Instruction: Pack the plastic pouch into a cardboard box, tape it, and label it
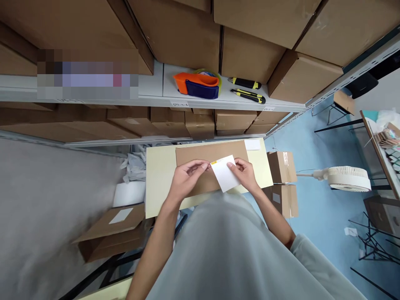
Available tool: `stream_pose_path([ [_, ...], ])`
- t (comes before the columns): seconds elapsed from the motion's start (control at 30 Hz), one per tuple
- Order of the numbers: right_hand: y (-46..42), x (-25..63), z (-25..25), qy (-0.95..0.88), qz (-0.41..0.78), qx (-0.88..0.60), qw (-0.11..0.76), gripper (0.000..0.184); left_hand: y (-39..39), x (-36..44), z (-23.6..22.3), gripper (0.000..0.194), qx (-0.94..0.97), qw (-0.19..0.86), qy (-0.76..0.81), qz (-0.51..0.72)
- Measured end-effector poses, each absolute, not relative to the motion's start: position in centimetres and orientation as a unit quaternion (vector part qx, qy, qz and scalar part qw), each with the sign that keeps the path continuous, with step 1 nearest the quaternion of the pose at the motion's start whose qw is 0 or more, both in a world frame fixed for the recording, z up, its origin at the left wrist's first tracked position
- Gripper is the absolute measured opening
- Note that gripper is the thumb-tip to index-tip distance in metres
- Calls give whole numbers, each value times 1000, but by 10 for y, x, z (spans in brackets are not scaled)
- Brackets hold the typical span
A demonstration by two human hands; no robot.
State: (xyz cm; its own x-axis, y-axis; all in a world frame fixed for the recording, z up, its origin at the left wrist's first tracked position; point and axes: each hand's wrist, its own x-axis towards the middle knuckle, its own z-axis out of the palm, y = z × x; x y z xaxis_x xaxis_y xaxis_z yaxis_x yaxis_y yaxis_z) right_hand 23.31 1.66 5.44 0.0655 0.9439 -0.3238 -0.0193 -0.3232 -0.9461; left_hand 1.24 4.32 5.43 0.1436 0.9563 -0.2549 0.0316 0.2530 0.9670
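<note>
Between my hands is a white label sheet [225,175] with a small yellow mark at its top left corner. My right hand [244,173] grips its right edge, thumb on top. At the yellow corner, my left hand [190,177] has thumb and fingertips pinched together; whether they hold the corner or only touch it is too small to see. Below the sheet, a flat brown cardboard piece [200,156] lies on the pale yellow tabletop [161,175]. A small white paper [252,144] rests at the cardboard's upper right corner.
A shelf [150,89] of cartons stands ahead, bearing an orange-and-blue tape dispenser [200,85] and two yellow-black cutters [248,89]. Stacked cartons [283,183] and a white fan [348,178] stand right. An open carton [115,229] is at lower left.
</note>
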Motion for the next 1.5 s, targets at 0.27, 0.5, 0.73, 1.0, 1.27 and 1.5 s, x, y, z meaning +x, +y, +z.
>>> stream_pose_path([
  [0.27,23,250,63,-419,575,-577,402,57,59,14,66,32,554,558,510,348],
  [0.5,25,258,62,-426,582,-564,403,56,60,20,69,30,576,552,506,328],
  [0.73,24,262,62,-434,582,-563,395,53,56,21,70,28,584,552,507,310],
  [1.0,19,261,63,-442,580,-561,392,50,53,19,75,26,596,550,498,308],
  [1.27,27,248,41,-468,568,-555,388,46,47,24,70,27,577,591,464,319],
  [1.5,16,228,50,-575,410,-558,436,26,35,38,59,27,554,542,513,368],
])
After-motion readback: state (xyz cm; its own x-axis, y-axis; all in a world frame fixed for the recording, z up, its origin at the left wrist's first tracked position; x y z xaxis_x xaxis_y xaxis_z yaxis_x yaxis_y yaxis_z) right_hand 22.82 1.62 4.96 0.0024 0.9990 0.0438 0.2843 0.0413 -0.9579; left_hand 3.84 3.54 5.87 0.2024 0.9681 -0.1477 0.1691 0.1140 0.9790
